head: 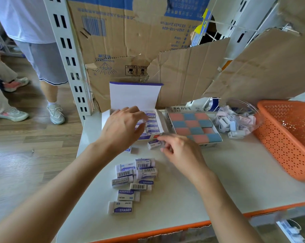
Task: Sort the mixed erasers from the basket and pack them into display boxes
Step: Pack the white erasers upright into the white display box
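Orange plastic trim [165, 230] is edging the near side of the pale grey shelf board [227, 186], and both of the person's forearms are reaching forward over it. Just beyond the trim, a loose pile of white rectangular erasers in purple-printed paper sleeves [136, 174] is lying on the board between the two arms, some showing barcodes and some showing the word ERASER.

Further in, the right hand [179, 149] is hovering with its fingers loosely curled, the fingertips sitting just beside a single sleeved eraser [154, 143] that is lying at the front of the boxes. Motion blur is hiding whether the fingers are actually pinching it. A small bare grey eraser [135, 150] is resting near the left wrist.

The left hand [123, 127] is bending down over the white cardboard display box with its lid standing open [136, 97], fingers curled toward rows of sleeved erasers already packed inside. Whether it is holding one cannot be told.

To the right, touching that box, a second open box of pink and blue block erasers [193, 127] is showing them packed in a checkered pattern. Past it, a clear plastic container of small pale erasers [235, 123] is lying beside the orange perforated plastic basket [288, 137].

Behind everything, torn brown cardboard sheets [183, 71] are leaning upright, and on the left other people's legs [50, 81] are standing on the wooden floor.
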A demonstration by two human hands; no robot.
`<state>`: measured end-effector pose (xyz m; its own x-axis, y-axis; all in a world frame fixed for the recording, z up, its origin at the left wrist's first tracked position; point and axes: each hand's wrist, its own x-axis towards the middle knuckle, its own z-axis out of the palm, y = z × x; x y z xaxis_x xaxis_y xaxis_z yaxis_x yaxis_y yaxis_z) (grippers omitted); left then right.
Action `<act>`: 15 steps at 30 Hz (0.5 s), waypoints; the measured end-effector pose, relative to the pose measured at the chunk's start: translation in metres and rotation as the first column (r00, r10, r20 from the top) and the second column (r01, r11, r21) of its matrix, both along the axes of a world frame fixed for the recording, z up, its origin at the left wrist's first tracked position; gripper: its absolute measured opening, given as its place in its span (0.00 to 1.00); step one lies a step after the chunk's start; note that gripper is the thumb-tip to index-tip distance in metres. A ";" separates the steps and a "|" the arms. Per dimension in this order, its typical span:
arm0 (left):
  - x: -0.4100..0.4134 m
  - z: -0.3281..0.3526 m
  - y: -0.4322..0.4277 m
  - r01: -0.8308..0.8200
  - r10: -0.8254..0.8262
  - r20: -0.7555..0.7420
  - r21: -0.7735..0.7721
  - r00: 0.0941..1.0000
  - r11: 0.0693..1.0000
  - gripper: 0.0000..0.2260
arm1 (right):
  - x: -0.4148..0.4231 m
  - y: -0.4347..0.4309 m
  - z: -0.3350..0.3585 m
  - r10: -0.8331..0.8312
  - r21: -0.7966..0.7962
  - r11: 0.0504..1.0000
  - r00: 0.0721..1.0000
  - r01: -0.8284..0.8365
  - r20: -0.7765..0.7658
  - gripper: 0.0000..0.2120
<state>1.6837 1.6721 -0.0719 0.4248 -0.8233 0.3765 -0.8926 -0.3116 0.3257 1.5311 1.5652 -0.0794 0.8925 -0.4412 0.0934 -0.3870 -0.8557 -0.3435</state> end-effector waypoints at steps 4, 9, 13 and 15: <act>-0.006 -0.002 0.010 0.006 -0.006 0.002 0.007 1.000 1.000 0.09 | 0.004 0.004 -0.002 0.030 -0.081 0.996 0.997 -0.035 -0.069 0.13; -0.011 -0.006 0.018 0.020 -0.020 -0.018 0.005 1.000 1.000 0.09 | 0.002 0.005 -0.001 0.042 -0.062 0.997 0.998 -0.045 -0.049 0.06; -0.015 -0.003 0.021 0.044 -0.045 -0.044 -0.023 0.998 0.999 0.09 | -0.002 0.005 -0.001 0.018 0.015 1.000 1.000 -0.018 -0.018 0.06; -0.018 -0.001 0.021 0.067 -0.072 -0.093 -0.052 0.993 0.996 0.09 | -0.005 0.003 0.000 0.004 0.068 0.998 0.998 -0.008 0.055 0.06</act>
